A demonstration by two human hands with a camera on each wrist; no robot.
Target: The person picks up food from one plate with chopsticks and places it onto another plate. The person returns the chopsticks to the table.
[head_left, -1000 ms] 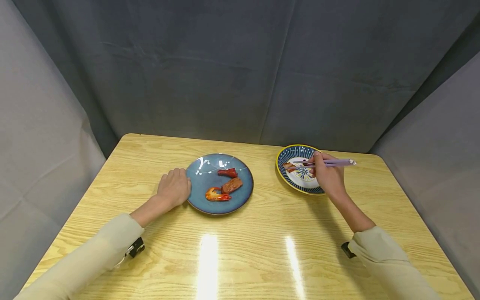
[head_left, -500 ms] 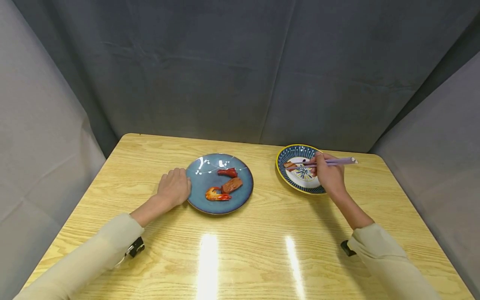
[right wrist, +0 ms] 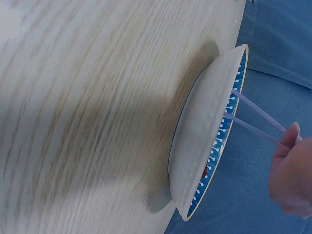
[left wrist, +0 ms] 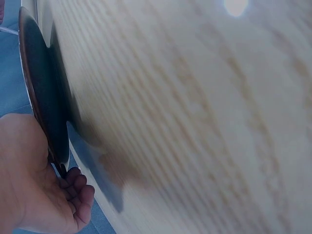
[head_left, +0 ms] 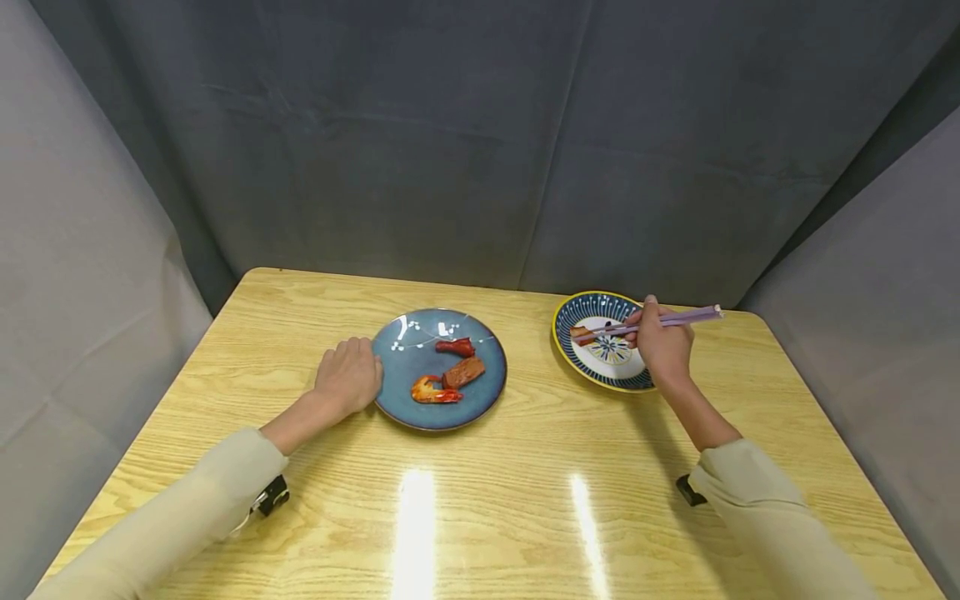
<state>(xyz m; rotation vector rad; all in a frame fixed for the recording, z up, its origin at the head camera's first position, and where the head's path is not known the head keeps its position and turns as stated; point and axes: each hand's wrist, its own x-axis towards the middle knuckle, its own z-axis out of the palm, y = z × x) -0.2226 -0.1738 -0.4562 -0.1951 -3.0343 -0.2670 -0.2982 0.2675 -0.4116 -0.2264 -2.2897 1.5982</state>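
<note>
In the head view my left hand (head_left: 348, 372) is at the left rim of a blue plate (head_left: 405, 412). The left wrist view shows its fingers curled at the rim of the plate (left wrist: 46, 83). On the plate lie a shrimp (head_left: 433, 390), a brown slab of meat (head_left: 464, 372) and a small red drumstick (head_left: 455, 347). My right hand (head_left: 663, 346) holds a pair of lilac chopsticks (head_left: 690, 315) over a patterned bowl with a yellow rim (head_left: 592, 374). Their tips are at a reddish-brown piece of food (head_left: 581, 334) at the bowl's left side.
Both dishes stand on a light wooden table (head_left: 495, 500), the bowl near its back edge. A dark grey curtain (head_left: 420, 167) hangs behind, with pale cloth at both sides. A small dark piece (head_left: 608, 325) lies in the bowl, near the chopsticks.
My right hand has shifted slightly to the right, and the chopstick tips have come closer together at the piece in the bowl. The left hand and the plate stay put.
</note>
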